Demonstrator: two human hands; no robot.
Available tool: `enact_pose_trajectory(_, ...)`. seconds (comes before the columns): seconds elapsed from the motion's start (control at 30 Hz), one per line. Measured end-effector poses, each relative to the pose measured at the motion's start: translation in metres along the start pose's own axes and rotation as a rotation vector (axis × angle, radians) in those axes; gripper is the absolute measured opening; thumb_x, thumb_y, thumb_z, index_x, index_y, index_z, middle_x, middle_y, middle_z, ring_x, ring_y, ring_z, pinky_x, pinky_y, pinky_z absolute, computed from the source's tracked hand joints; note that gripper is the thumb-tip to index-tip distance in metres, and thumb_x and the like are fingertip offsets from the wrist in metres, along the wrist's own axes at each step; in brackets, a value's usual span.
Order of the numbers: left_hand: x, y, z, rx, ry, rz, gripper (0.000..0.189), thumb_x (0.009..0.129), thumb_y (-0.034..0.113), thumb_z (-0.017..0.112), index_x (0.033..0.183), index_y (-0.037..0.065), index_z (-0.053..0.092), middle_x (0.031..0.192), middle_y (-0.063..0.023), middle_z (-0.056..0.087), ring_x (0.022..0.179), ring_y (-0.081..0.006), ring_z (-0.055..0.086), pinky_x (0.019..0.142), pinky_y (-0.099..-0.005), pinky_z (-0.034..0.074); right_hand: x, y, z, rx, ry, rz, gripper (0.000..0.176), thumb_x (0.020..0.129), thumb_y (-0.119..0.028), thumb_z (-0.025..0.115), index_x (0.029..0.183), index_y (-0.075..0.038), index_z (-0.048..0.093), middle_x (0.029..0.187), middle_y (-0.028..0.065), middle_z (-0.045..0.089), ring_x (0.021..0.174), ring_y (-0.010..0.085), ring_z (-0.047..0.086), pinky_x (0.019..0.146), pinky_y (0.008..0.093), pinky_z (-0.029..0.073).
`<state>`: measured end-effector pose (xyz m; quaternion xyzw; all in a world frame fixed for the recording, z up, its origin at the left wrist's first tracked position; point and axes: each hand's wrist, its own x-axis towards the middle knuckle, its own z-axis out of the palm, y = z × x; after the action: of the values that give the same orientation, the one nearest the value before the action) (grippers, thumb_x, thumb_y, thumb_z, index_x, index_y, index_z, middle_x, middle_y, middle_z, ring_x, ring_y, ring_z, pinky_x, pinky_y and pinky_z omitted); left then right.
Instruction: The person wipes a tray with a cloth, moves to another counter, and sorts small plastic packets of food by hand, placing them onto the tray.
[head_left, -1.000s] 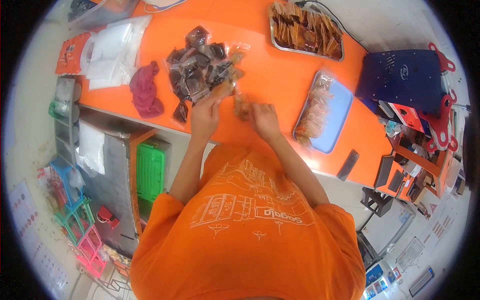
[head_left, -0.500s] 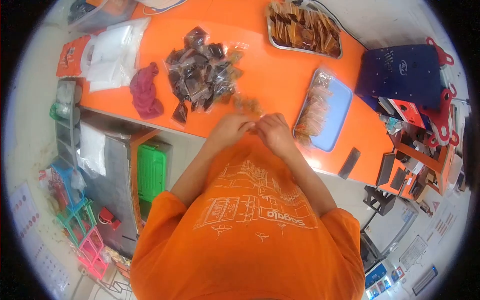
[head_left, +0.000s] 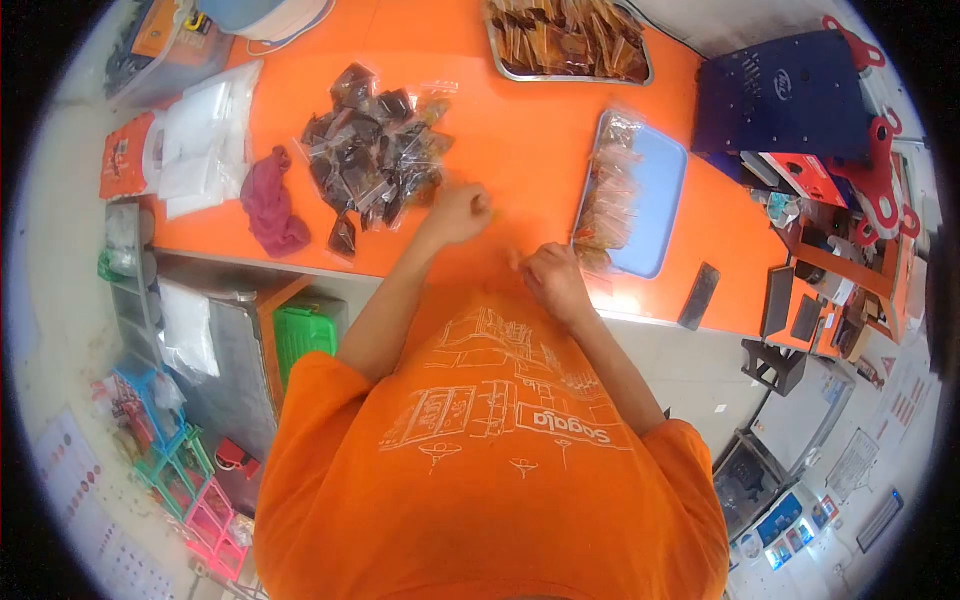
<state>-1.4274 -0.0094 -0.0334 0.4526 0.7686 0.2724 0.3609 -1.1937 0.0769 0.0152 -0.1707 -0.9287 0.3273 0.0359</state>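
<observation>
My left hand (head_left: pixel 461 213) is closed above the orange table, just right of a pile of small clear bags with dark contents (head_left: pixel 365 155). What it holds, if anything, is too blurred to tell. My right hand (head_left: pixel 553 279) is closed near the table's front edge, its fingertips pinched on something I cannot make out. To its right lies a blue tray (head_left: pixel 662 205) with a row of filled clear bags (head_left: pixel 608 200) along its left side.
A metal tray (head_left: pixel 570 77) of brown packets stands at the back. Left are a maroon cloth (head_left: pixel 270 205) and white plastic bags (head_left: pixel 205 140). A dark blue box (head_left: pixel 780 100) and a dark flat block (head_left: pixel 699 296) are on the right.
My hands have moved apart, the left one up and to the left. The small bag that was between them no longer shows clearly. The view has shifted slightly.
</observation>
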Motion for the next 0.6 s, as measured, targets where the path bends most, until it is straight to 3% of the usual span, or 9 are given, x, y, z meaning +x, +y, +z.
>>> enact_pose_trajectory(0.07, -0.007, 0.003, 0.006, -0.325, -0.028, -0.144, 0.022, 0.086, 0.017, 0.073, 0.079, 0.005, 0.057, 0.072, -0.0033, 0.059, 0.082, -0.0157, 0.061, 0.077, -0.0299, 0.049, -0.004, -0.009, -0.008, 0.020, 0.003, -0.011, 0.014, 0.079, -0.010, 0.073, 0.092, -0.008, 0.070, 0.091, 0.0088, 0.068, 0.099, 0.0292, 0.059, 0.087, 0.0449, 0.045)
enact_pose_trajectory(0.13, -0.015, -0.004, 0.028, -1.055, 0.123, -0.091, 0.020, 0.092, 0.011, 0.070, 0.085, 0.008, 0.051, 0.083, -0.0004, 0.057, 0.082, -0.0094, 0.055, 0.072, -0.0250, 0.048, 0.004, -0.023, -0.021, 0.042, 0.003, -0.032, 0.017, 0.077, -0.008, 0.074, 0.093, -0.009, 0.071, 0.093, 0.0077, 0.069, 0.103, 0.0281, 0.059, 0.090, 0.0445, 0.045)
enact_pose_trajectory(0.27, -0.032, -0.008, 0.054, -1.062, 0.055, -0.042, 0.017, 0.092, 0.006, 0.068, 0.093, 0.008, 0.051, 0.097, -0.0007, 0.060, 0.083, -0.0104, 0.058, 0.073, -0.0270, 0.049, 0.021, -0.033, -0.027, -0.013, 0.267, -0.049, 0.018, 0.079, -0.005, 0.073, 0.096, -0.007, 0.071, 0.101, 0.0093, 0.069, 0.109, 0.0295, 0.058, 0.094, 0.0446, 0.045)
enact_pose_trajectory(0.33, -0.036, -0.013, 0.050, -1.310, -0.300, 0.008, 0.021, 0.094, 0.005, 0.065, 0.111, 0.004, 0.054, 0.119, -0.0077, 0.066, 0.114, -0.0166, 0.062, 0.095, -0.0340, 0.051, 0.031, -0.022, -0.019, -0.005, 0.302, -0.053, 0.018, 0.079, -0.004, 0.072, 0.097, -0.006, 0.071, 0.104, 0.0115, 0.069, 0.109, 0.0319, 0.058, 0.094, 0.0445, 0.045)
enact_pose_trajectory(0.37, -0.038, -0.017, 0.047, -1.306, -0.287, 0.008, 0.021, 0.094, 0.005, 0.065, 0.111, 0.004, 0.054, 0.119, -0.0077, 0.066, 0.114, -0.0166, 0.062, 0.095, -0.0340, 0.051, 0.034, -0.015, -0.013, 0.056, 0.228, 0.025, 0.019, 0.080, -0.004, 0.072, 0.099, -0.005, 0.070, 0.104, 0.0131, 0.069, 0.106, 0.0337, 0.059, 0.092, 0.0445, 0.046)
enact_pose_trajectory(0.43, -0.042, -0.011, 0.029, -0.611, 0.167, 0.199, 0.020, 0.090, 0.012, 0.070, 0.102, 0.005, 0.056, 0.110, -0.0070, 0.064, 0.103, -0.0215, 0.061, 0.092, -0.0394, 0.048, 0.042, 0.003, 0.004, 0.117, 0.151, 0.096, 0.019, 0.081, -0.005, 0.071, 0.101, -0.005, 0.070, 0.104, 0.0148, 0.068, 0.103, 0.0355, 0.060, 0.090, 0.0445, 0.047)
enact_pose_trajectory(0.5, -0.037, -0.020, -0.003, 0.086, 0.495, 0.055, 0.037, 0.089, 0.016, 0.070, 0.121, 0.004, 0.057, 0.122, -0.0138, 0.063, 0.116, -0.0311, 0.058, 0.100, -0.0465, 0.044, 0.049, 0.018, 0.020, -0.029, 0.105, 0.053, 0.022, 0.081, -0.005, 0.072, 0.103, -0.004, 0.069, 0.099, 0.0148, 0.068, 0.095, 0.0362, 0.061, 0.086, 0.0448, 0.048)
enact_pose_trajectory(0.57, -0.030, -0.016, -0.031, 0.332, 0.848, -0.035, 0.037, 0.085, 0.016, 0.071, 0.119, 0.005, 0.061, 0.116, -0.0153, 0.062, 0.108, -0.0376, 0.058, 0.094, -0.0503, 0.043, 0.054, 0.008, 0.023, 0.036, 0.142, 0.195, 0.020, 0.081, -0.007, 0.072, 0.100, -0.004, 0.070, 0.097, 0.0139, 0.068, 0.093, 0.0353, 0.060, 0.084, 0.0452, 0.048)
enact_pose_trajectory(0.6, -0.025, -0.029, -0.040, 0.331, 0.849, -0.040, 0.037, 0.085, 0.016, 0.071, 0.119, 0.005, 0.061, 0.116, -0.0153, 0.062, 0.108, -0.0376, 0.058, 0.094, -0.0503, 0.043, 0.054, 0.003, 0.025, 0.099, 0.175, 0.340, 0.018, 0.081, -0.008, 0.072, 0.098, -0.005, 0.070, 0.094, 0.0129, 0.067, 0.091, 0.0343, 0.060, 0.082, 0.0456, 0.048)
